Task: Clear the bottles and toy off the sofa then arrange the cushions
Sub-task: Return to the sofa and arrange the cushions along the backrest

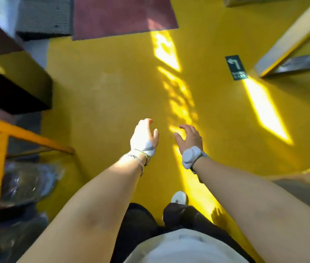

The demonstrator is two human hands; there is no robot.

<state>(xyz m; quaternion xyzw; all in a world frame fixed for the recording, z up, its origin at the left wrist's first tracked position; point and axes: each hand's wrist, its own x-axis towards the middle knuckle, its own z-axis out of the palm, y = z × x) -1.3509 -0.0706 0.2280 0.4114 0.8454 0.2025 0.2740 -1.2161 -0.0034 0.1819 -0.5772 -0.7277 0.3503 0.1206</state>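
Over the yellow floor (103, 92), the left hand (144, 137) and right hand (190, 138) hover side by side, fingers apart and loosely curled, holding nothing. Ahead at upper left lie a blurred maroon slab (120, 14) and grey slab (44, 14); whether they are cushions cannot be told. A dark block (13, 88) crowds the left edge, and a green arrow sign (235, 67) lies to the right.

Sunlit yellow floor (112, 92), maroon mat (120, 16)

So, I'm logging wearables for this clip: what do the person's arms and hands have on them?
Both forearms are bare, no sleeves. The left hand has a pale grey rounded pod at the wrist, plus thin cord bracelets. The right hand has a matching pod on a grey strap.
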